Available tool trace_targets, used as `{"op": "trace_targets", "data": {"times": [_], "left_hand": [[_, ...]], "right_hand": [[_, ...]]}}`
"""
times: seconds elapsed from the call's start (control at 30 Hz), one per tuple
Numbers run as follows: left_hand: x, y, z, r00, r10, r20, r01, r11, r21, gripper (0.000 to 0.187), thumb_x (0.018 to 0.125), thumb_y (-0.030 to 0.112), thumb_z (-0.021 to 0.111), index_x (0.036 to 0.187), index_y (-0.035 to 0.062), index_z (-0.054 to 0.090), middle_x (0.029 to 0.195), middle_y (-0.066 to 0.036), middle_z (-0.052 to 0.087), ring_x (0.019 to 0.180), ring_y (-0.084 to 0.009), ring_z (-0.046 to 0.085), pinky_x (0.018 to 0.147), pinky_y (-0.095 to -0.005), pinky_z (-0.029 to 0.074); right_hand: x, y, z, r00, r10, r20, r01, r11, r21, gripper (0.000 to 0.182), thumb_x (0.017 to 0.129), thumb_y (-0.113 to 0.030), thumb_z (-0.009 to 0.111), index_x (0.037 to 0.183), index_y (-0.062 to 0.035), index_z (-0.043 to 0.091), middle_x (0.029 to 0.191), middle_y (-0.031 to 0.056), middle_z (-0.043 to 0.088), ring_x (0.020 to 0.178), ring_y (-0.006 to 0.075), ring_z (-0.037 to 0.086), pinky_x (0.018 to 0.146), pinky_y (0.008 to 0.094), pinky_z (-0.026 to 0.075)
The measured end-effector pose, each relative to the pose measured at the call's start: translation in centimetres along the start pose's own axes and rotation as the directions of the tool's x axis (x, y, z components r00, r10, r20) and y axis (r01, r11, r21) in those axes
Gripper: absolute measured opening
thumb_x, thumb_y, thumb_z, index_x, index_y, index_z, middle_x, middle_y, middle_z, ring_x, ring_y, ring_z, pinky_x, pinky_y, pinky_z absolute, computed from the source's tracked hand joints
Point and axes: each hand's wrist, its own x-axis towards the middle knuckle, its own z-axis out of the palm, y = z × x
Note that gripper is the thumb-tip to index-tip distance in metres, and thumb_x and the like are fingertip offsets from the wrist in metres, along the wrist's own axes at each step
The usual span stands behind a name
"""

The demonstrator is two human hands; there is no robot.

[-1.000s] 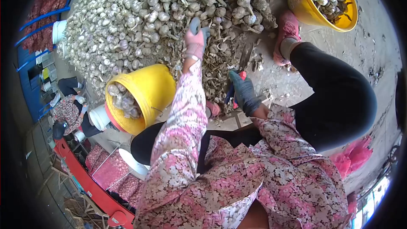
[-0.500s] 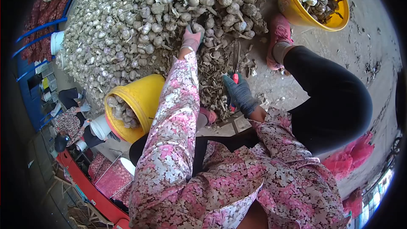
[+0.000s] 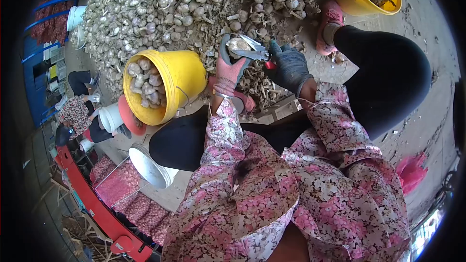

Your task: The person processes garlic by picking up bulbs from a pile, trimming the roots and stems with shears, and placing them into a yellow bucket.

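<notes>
My left hand [image 3: 228, 68], in a pink and grey glove, is closed round a garlic bulb [image 3: 238, 47] in front of the heap. My right hand [image 3: 290, 67], in a dark grey glove, grips red-handled scissors [image 3: 256, 50]. The scissor blades are spread apart and reach over to the bulb, one on its upper side and one below. A big pile of garlic [image 3: 160, 14] lies beyond both hands, with dry stalks and skins [image 3: 257, 85] scattered beneath them.
A yellow bucket [image 3: 191, 75] of bulbs lies tipped at left; another yellow bucket [image 3: 361, 7] with garlic stands at upper right. A white bucket [image 3: 145, 165] is at lower left. Another person [image 3: 77, 111] sits at far left near red mesh sacks [image 3: 141, 211].
My left hand has come back from the pile with a garlic bulb. The scissors have swung left and opened around it. The view has shifted, showing more of the white bucket.
</notes>
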Motion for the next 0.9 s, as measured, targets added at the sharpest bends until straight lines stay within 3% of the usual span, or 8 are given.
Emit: {"op": "trace_targets", "data": {"times": [0.1, 0.13, 0.17, 0.4, 0.6, 0.73, 0.87, 0.9], "left_hand": [[-1.2, 1.1, -0.2, 0.991, 0.122, 0.053, -0.132, 0.887, 0.442, 0.085, 0.065, -0.003, 0.075, 0.137, 0.0039, 0.031, 0.129, -0.011, 0.047, 0.117, -0.0207, 0.048, 0.099, -0.0338, 0.04], [-1.4, 0.7, -0.5, 0.992, 0.118, 0.055, -0.13, 0.891, 0.434, 0.085, 0.065, -0.003, 0.075, 0.137, 0.0039, 0.031, 0.129, -0.011, 0.047, 0.117, -0.0207, 0.048, 0.099, -0.0338, 0.04], [-1.6, 0.2, -0.7, 0.995, 0.09, 0.04, -0.098, 0.892, 0.442, 0.082, 0.063, 0.0, 0.078, 0.133, 0.0034, 0.035, 0.125, -0.011, 0.048, 0.114, -0.021, 0.05, 0.098, -0.0341, 0.041], [-3.1, 1.4, 1.2, 0.99, 0.119, 0.072, -0.138, 0.784, 0.605, 0.052, 0.066, 0.007, 0.078, 0.11, 0.0018, 0.051, 0.104, -0.01, 0.061, 0.097, -0.0184, 0.059, 0.087, -0.0309, 0.047], [-2.2, -0.5, -0.7, 0.992, -0.123, -0.013, 0.117, 0.903, 0.414, 0.056, 0.063, 0.002, 0.078, 0.112, 0.0001, 0.05, 0.106, -0.01, 0.061, 0.097, -0.0177, 0.06, 0.086, -0.0295, 0.047], [-3.1, -1.0, 0.1, 0.995, -0.031, 0.097, -0.015, 0.899, 0.438, 0.064, 0.064, -0.001, 0.075, 0.121, -0.0004, 0.047, 0.114, -0.011, 0.058, 0.102, -0.0192, 0.058, 0.09, -0.0309, 0.046], [-3.3, -1.9, -2.4, 0.993, -0.104, 0.057, 0.114, 0.974, -0.196, 0.052, 0.081, 0.011, 0.062, 0.126, -0.002, 0.041, 0.111, -0.016, 0.055, 0.091, -0.0254, 0.06, 0.073, -0.0371, 0.051], [-3.0, -2.5, -4.7, 1.0, -0.005, 0.004, 0.005, 0.979, -0.206, 0.051, 0.082, 0.016, 0.061, 0.127, -0.0002, 0.041, 0.106, -0.013, 0.056, 0.083, -0.0254, 0.059, 0.068, -0.0338, 0.049]], "right_hand": [[-0.9, -0.3, 0.6, 0.998, -0.061, 0.008, 0.061, 0.998, 0.008, 0.075, 0.07, -0.033, 0.071, 0.132, -0.0028, 0.039, 0.093, 0.021, 0.059, 0.085, 0.0376, 0.059, 0.073, 0.0461, 0.047], [-1.1, -0.2, 0.9, 0.997, -0.077, 0.032, 0.077, 0.997, 0.004, 0.077, 0.07, -0.032, 0.071, 0.133, -0.0029, 0.038, 0.092, 0.0214, 0.059, 0.085, 0.0378, 0.059, 0.072, 0.0462, 0.047], [-1.4, 0.0, 1.5, 0.994, -0.106, -0.014, 0.107, 0.994, 0.035, 0.047, 0.072, -0.03, 0.067, 0.108, -0.007, 0.048, 0.085, 0.0191, 0.061, 0.084, 0.0359, 0.06, 0.072, 0.0477, 0.046], [-2.0, 3.0, 5.2, 0.993, -0.117, 0.013, 0.116, 0.989, 0.091, 0.029, 0.076, -0.02, 0.061, 0.097, -0.0037, 0.049, 0.079, 0.0199, 0.061, 0.077, 0.0382, 0.06, 0.068, 0.0481, 0.046], [0.0, 4.0, 6.2, 0.993, -0.112, 0.029, 0.11, 0.992, 0.069, 0.017, 0.077, -0.018, 0.058, 0.09, -0.0063, 0.056, 0.077, 0.0183, 0.061, 0.076, 0.0374, 0.061, 0.067, 0.0474, 0.047], [1.6, 5.1, 8.5, 0.995, -0.1, 0.029, 0.1, 0.995, 0.016, 0.017, 0.08, -0.022, 0.055, 0.082, -0.0059, 0.061, 0.076, 0.0189, 0.062, 0.075, 0.0367, 0.062, 0.068, 0.0467, 0.048], [0.9, 3.2, 9.2, 0.992, 0.117, 0.057, -0.128, 0.945, 0.301, 0.027, 0.081, -0.027, 0.052, 0.08, -0.002, 0.063, 0.075, 0.0226, 0.062, 0.074, 0.0389, 0.061, 0.07, 0.046, 0.048], [0.8, 2.7, 8.9, 0.972, 0.178, 0.155, -0.228, 0.872, 0.433, 0.028, 0.081, -0.028, 0.053, 0.08, -0.0017, 0.063, 0.073, 0.0217, 0.062, 0.071, 0.0373, 0.061, 0.068, 0.0445, 0.048]]}}
